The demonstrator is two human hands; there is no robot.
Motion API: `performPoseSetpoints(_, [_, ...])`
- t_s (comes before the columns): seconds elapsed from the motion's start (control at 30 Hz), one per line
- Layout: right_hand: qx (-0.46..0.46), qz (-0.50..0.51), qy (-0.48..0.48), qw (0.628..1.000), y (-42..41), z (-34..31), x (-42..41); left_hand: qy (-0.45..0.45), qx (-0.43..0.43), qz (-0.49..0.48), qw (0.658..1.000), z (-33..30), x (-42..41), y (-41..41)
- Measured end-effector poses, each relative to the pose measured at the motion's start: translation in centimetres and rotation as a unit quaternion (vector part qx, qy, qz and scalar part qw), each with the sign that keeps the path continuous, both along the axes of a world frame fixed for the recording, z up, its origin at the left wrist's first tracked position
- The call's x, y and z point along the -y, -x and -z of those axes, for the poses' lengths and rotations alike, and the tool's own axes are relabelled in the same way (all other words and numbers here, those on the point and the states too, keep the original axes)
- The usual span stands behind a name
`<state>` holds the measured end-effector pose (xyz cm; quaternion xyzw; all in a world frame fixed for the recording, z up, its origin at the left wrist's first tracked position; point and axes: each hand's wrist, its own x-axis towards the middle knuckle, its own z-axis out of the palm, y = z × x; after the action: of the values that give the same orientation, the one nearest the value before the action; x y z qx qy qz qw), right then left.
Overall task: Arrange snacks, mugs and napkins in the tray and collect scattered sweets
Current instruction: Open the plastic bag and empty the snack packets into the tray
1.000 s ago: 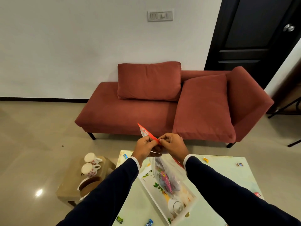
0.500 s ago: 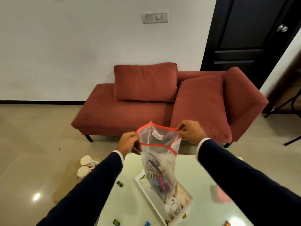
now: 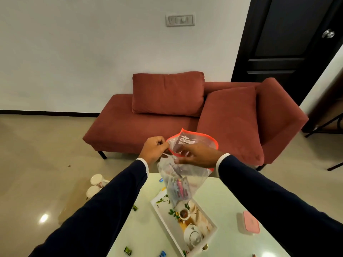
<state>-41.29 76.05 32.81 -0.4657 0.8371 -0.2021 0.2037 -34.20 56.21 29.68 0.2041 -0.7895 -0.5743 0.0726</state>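
A clear zip bag (image 3: 182, 175) with a red rim hangs open above the table, with colourful sweets in its lower part. My left hand (image 3: 153, 149) pinches the rim's left side. My right hand (image 3: 199, 155) lies across the open mouth, fingers spread at the rim; whether it grips is unclear. Below the bag lies a white tray (image 3: 163, 217) printed with a teapot and cup picture. Loose wrapped sweets lie on the table: a green one (image 3: 134, 207), another green one (image 3: 128, 250) and a blue one (image 3: 162, 254). Two white mugs (image 3: 96, 184) stand on a low stool at the left.
The pale green table (image 3: 219, 203) fills the lower middle. A pink-lidded box (image 3: 250, 222) sits at its right. A red sofa (image 3: 133, 127) with cushions stands behind, against the wall. A dark door (image 3: 289, 43) is at the far right.
My right hand has let go of the bag's right rim and moved left over its open mouth. The left hand still holds the rim. The view has tilted down a little.
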Motion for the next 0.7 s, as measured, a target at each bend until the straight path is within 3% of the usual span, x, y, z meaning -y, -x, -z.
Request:
performPoseSetpoints(0.07, [-0.020,-0.011,-0.036,0.999,0.3,0.3,0.5,-0.017,-0.042,-0.013,0.999,-1.3,-0.2,0.3])
performPoseSetpoints(0.17, [0.013,0.052,0.060,0.997,1.7,-1.0,1.0,-0.088,-0.102,-0.019,0.991,-3.4,-0.2,0.1])
performPoseSetpoints(0.23, [0.066,0.081,0.119,0.987,2.9,-2.6,1.5,-0.072,-0.098,-0.047,0.992,-3.5,-0.1,-0.5])
performPoseSetpoints(0.3, [0.124,0.096,0.168,0.973,3.4,-4.7,2.2,-0.045,-0.070,-0.127,0.988,-1.6,0.2,-1.5])
performPoseSetpoints(0.33, [0.143,0.097,0.191,0.966,3.5,-5.8,2.7,-0.077,-0.048,-0.171,0.981,-0.3,0.3,-2.2])
performPoseSetpoints(0.43, [0.178,0.104,0.238,0.949,3.7,-9.1,3.9,-0.291,0.096,-0.235,0.923,4.3,0.0,-4.4])
performPoseSetpoints(0.5, [0.215,0.084,0.270,0.935,3.6,-11.6,4.6,-0.340,0.151,-0.216,0.903,6.8,-0.5,-5.5])
performPoseSetpoints(0.57, [0.247,0.058,0.309,0.917,3.4,-14.4,4.8,-0.388,0.152,-0.183,0.891,8.3,-1.4,-5.7])
performPoseSetpoints(0.7, [0.360,-0.038,0.354,0.863,3.3,-19.1,3.1,-0.492,0.027,-0.084,0.866,6.9,-4.3,-3.4])
